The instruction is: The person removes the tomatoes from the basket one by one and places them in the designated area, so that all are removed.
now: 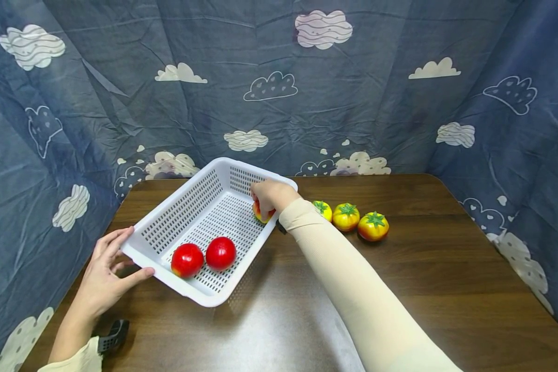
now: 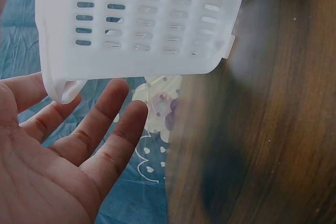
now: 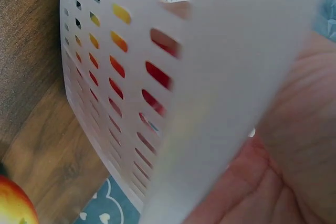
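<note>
A white perforated plastic basket (image 1: 186,206) sits at an angle on the table. At its near-left corner, my left hand (image 1: 103,274) holds the rim with thumb and fingertips; some of its fingers stretch below the rim in the left wrist view. My right hand (image 1: 272,195) reaches over the right side of the basket and grips a red-and-yellow toy tomato (image 1: 258,213) inside, partly hidden by the fingers. Two red toy tomatoes, one on the left (image 1: 187,260) and one on the right (image 1: 220,253), lie at the basket's near end.
Right of the basket, three yellow-and-red toy tomatoes with green tops stand in a row: one partly behind the right sleeve (image 1: 323,209), a middle one (image 1: 346,216) and an outer one (image 1: 373,226). A cloud-patterned blue curtain (image 1: 279,119) hangs behind the brown wooden table (image 1: 446,268).
</note>
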Tool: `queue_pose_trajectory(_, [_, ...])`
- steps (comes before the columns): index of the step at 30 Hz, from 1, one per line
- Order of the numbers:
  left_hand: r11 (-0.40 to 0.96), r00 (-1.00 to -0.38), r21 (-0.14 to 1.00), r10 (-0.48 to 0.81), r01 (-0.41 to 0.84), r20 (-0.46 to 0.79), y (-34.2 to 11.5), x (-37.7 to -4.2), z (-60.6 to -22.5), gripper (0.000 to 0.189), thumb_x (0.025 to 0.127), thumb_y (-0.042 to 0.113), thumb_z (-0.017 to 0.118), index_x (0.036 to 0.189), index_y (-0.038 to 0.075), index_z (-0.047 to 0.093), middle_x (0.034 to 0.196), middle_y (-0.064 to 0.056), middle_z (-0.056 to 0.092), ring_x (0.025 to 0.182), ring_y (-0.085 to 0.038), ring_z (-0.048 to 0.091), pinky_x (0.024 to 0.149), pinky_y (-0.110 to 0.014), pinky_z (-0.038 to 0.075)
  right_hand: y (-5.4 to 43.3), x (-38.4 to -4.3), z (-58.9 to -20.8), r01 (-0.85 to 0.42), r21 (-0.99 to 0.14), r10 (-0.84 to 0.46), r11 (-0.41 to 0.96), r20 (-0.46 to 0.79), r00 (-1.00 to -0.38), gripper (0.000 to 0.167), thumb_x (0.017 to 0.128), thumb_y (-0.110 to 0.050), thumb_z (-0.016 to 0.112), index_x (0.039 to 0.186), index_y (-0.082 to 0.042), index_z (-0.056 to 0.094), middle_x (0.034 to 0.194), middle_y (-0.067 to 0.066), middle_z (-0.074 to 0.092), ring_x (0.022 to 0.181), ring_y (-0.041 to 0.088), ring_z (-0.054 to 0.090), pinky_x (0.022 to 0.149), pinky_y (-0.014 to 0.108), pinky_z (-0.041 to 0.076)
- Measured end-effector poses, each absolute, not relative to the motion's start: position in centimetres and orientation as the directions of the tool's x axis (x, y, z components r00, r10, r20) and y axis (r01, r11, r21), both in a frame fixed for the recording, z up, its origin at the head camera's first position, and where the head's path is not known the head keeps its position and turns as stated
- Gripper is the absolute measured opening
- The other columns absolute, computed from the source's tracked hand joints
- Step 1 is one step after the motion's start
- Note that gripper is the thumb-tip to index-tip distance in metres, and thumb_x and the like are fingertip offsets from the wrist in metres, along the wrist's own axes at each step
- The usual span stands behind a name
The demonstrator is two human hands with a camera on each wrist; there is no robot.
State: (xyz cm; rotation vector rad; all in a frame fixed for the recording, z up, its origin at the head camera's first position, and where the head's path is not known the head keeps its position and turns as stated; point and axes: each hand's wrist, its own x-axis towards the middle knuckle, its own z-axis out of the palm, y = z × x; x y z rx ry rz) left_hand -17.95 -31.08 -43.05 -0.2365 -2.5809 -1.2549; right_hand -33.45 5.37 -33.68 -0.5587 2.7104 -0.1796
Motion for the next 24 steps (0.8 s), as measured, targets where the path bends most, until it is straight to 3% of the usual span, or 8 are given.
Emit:
queue_pose_trajectory(5, [0.618,-0.955,0.746,0.028,0.249,0.296,-31.1,-17.9,-43.0,0.103,0.078,0.006,0.096,0.165,0.005,0.04,0.159,-0.019,0.031,0.111,0.013,0.045,0.085,0.001,0.044,5.5,-33.4,-33.7,-0.359,-0.234,-0.421,0.903,-0.328,-0.845,0.046,0.086,-0.002,0.084,0.127,-0.005,0.063,0.114,0.009,0.064,0.096,0.019,0.054,0.071,0.024,0.045])
queue_pose_trajectory(13, [0.614,-0.951,0.744,0.035,0.263,0.307,-31.1,-17.9,-43.1,0.104,0.077,0.004,0.096,0.165,0.006,0.041,0.157,-0.016,0.032,0.109,0.015,0.047,0.085,0.001,0.044,5.4,-34.2,-34.0,-0.289,-0.298,-0.394,0.91,-0.404,-0.826,0.06,0.091,-0.014,0.085,0.147,-0.008,0.063,0.134,0.01,0.067,0.107,0.02,0.061,0.081,0.025,0.053])
queue_pose_trajectory(19, [0.625,-0.953,0.738,0.032,0.254,0.301,-31.2,-17.9,-43.1,0.104,0.077,0.006,0.096,0.165,0.006,0.041,0.159,-0.019,0.031,0.108,0.015,0.046,0.084,0.002,0.043,5.4,-34.6,-34.3,-0.289,-0.342,-0.42,0.894,-0.415,-0.807,0.054,0.092,-0.019,0.085,0.141,-0.008,0.064,0.127,0.01,0.066,0.101,0.02,0.06,0.079,0.024,0.053])
queue_pose_trajectory(24, [0.63,-0.954,0.735,0.031,0.249,0.297,-31.2,-17.9,-43.1,0.104,0.078,0.007,0.096,0.165,0.006,0.04,0.159,-0.021,0.031,0.108,0.015,0.046,0.085,0.002,0.043,5.5,-35.1,-34.6,-0.315,-0.36,-0.449,0.878,-0.391,-0.803,0.054,0.092,-0.023,0.086,0.139,-0.009,0.064,0.125,0.008,0.065,0.103,0.019,0.061,0.086,0.026,0.053])
